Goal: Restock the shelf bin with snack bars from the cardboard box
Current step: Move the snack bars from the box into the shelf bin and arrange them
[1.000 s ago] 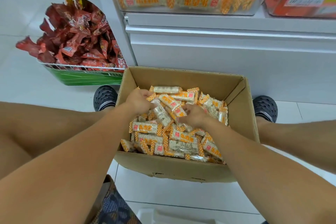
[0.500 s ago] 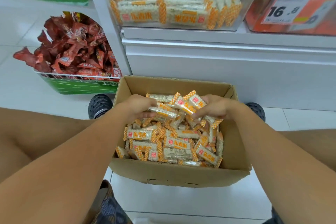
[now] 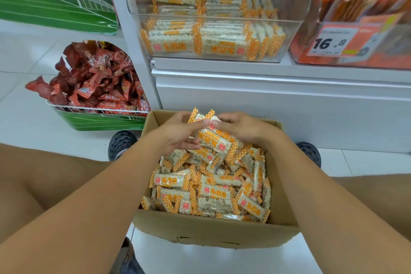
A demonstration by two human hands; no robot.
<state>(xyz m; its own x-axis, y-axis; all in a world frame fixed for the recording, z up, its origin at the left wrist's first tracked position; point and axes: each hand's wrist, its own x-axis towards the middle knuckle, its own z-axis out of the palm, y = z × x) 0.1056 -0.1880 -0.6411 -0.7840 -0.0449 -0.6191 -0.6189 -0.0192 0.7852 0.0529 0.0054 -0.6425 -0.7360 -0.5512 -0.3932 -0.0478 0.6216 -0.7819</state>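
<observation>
Both hands, left (image 3: 178,132) and right (image 3: 241,128), grip one bunch of bars (image 3: 213,138) over the box's (image 3: 211,232) far end, the bin (image 3: 220,35) straight beyond (and higher).

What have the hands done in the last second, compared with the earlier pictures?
Both hands rose out of the pile: the left hand and right hand came together and now hold a bundle of snack bars lifted above the cardboard box. The box, the clear shelf bin and the red snack basket stayed put.
</observation>
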